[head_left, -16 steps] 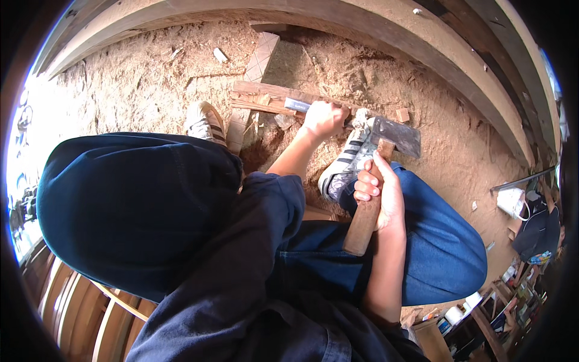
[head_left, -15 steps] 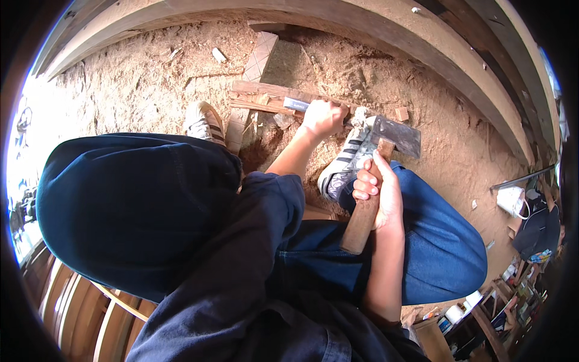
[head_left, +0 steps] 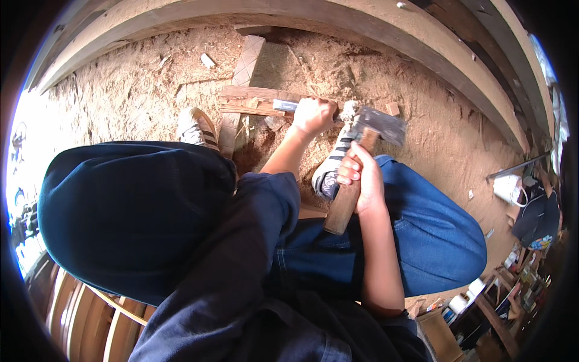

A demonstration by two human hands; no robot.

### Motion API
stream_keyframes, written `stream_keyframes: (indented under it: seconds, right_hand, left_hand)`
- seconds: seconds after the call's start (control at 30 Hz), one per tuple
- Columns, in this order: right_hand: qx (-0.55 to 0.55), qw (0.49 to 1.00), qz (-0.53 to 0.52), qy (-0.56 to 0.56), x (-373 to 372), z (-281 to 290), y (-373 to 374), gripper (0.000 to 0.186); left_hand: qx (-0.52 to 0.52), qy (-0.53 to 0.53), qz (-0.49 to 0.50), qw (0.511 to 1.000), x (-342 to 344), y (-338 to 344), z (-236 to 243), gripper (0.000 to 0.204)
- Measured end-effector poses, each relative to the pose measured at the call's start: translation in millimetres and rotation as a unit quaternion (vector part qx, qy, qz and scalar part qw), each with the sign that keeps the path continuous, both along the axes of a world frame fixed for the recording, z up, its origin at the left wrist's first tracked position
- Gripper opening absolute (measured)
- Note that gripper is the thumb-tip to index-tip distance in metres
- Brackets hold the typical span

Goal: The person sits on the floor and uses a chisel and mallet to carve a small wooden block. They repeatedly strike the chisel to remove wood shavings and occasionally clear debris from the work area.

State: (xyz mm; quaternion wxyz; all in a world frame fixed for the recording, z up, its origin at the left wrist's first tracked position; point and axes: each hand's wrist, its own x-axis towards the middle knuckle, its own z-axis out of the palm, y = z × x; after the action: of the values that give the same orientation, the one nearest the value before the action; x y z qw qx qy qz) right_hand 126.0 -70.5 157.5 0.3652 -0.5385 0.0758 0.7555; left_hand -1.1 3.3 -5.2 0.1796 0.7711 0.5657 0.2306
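Left hand (head_left: 313,114) is closed round chisel (head_left: 284,105), which lies w/ blade pointing left over wood piece (head_left: 247,99). Right hand (head_left: 360,178) grips hammer (head_left: 362,157); head sits just right of the chisel's butt.

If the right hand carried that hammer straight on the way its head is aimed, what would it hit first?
Most likely the butt of the chisel, where it sticks out of the left hand. The hammer in the right hand sits just beside that fist, so the knuckles are close to the line; depth is hard to judge here.
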Motion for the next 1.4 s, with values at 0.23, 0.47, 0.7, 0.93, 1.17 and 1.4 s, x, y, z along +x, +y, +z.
stream_keyframes:
  seconds: [0.23,0.47,0.7,0.93,1.17,1.4]
  right_hand:
    - [0.041,0.995,-0.038,-0.081,-6.9,6.5,-0.9,0.023]
    - [0.028,0.997,-0.054,-0.049,7.4,7.5,-0.3,0.022]
    - [-0.002,0.995,0.038,-0.093,-12.0,20.6,-3.5,0.024]
    - [0.062,0.988,-0.046,-0.132,-15.2,27.8,3.3,0.022]
    - [0.032,0.99,-0.041,-0.13,-14.8,16.5,7.3,0.024]
    - [0.045,0.996,-0.049,-0.067,-1.0,12.3,14.7,0.023]
  left_hand:
    - [-0.017,0.033,-0.005,0.999,1.5,3.3,-1.3,0.025]
    - [0.039,0.004,-0.011,0.999,9.4,2.7,0.6,0.019]
    - [0.011,0.017,-0.002,1.0,5.3,1.0,-6.9,0.023]
    - [0.011,0.018,-0.009,1.0,-3.4,-1.7,0.9,0.031]
    - [0.02,-0.015,0.015,1.0,6.1,1.1,4.5,0.024]
    - [0.028,-0.052,0.026,0.998,-3.6,5.1,-3.7,0.015]
